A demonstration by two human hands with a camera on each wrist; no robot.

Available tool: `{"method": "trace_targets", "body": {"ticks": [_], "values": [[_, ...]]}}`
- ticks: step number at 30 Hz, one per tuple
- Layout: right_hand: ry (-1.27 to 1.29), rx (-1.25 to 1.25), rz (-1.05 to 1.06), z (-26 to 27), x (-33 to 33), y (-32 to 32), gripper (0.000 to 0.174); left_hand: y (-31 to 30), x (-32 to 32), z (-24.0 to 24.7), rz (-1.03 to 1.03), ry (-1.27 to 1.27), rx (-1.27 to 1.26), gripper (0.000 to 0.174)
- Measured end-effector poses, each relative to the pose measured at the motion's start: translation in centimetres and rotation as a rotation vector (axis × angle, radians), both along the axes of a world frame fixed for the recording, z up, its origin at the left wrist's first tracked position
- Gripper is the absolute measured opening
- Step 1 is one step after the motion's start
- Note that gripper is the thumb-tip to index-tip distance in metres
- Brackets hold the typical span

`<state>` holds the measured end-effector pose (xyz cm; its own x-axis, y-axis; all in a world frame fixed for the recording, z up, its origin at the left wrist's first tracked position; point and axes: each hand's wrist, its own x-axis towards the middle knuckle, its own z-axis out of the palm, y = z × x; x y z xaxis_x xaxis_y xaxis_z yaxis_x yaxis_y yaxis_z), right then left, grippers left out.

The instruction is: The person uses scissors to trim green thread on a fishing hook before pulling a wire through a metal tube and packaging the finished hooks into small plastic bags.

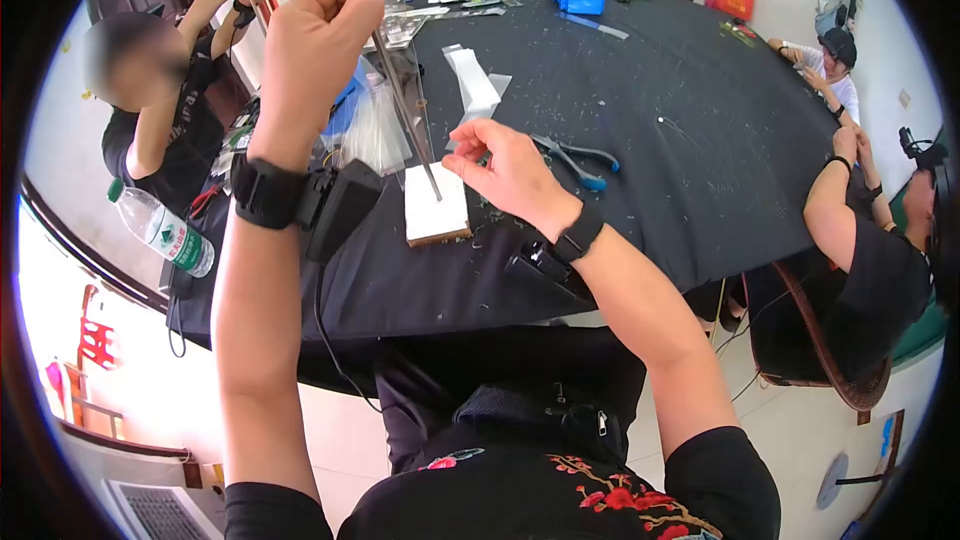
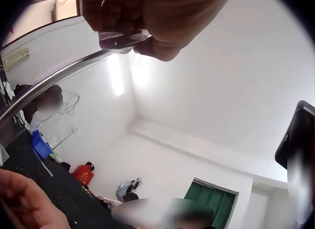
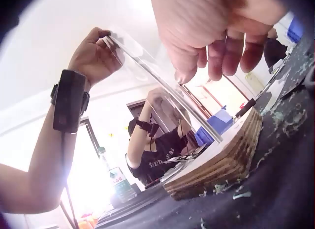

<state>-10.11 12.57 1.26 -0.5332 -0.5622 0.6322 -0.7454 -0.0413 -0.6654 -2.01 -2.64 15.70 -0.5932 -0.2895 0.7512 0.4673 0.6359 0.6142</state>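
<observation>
My raised left hand (image 1: 318, 45) grips the upper end of a thin metal rod (image 1: 402, 105). Clear plastic film (image 2: 120, 40) is held at the same end and, in the right wrist view, stretches down alongside the rod. The rod slants down to a wooden block (image 3: 216, 170) with a white top, its lower tip on that white face. Beside the lower part of the rod is my right hand (image 1: 515, 175), its fingers loosely bent and thumb and forefinger apart near the film's edge. A pile of clear plastic bags (image 1: 375, 130) lies behind the block.
Blue-handled pliers (image 1: 580, 162) lie right of the block on the black tablecloth (image 1: 690, 210), amid scattered scraps. Packets with white strips (image 1: 472, 80) lie farther back, before a blue bin (image 1: 582, 0). A water bottle (image 1: 165, 230) stands at left. Other people sit around the table.
</observation>
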Motion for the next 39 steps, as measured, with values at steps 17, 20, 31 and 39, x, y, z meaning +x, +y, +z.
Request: {"method": "trace_targets", "body": {"ticks": [17,20,31,39], "values": [[-0.082,0.074,-0.023,-0.8,-0.8,0.4,0.043,1.8,3.8,6.9,-0.019,0.118,-0.006,0.012],[-0.087,0.082,-0.027,-0.8,-0.7,0.5,0.041,-0.3,5.0,8.8,-0.103,0.371,-0.019,0.013],[-0.047,0.007,-0.126,-1.0,-1.6,0.5,0.022,-19.1,8.2,10.5,-0.135,-0.292,0.111,0.028],[0.071,0.071,-0.18,-1.4,-1.8,0.2,0.015,-17.6,-3.0,-6.6,0.137,-0.458,-0.032,0.022]]}}
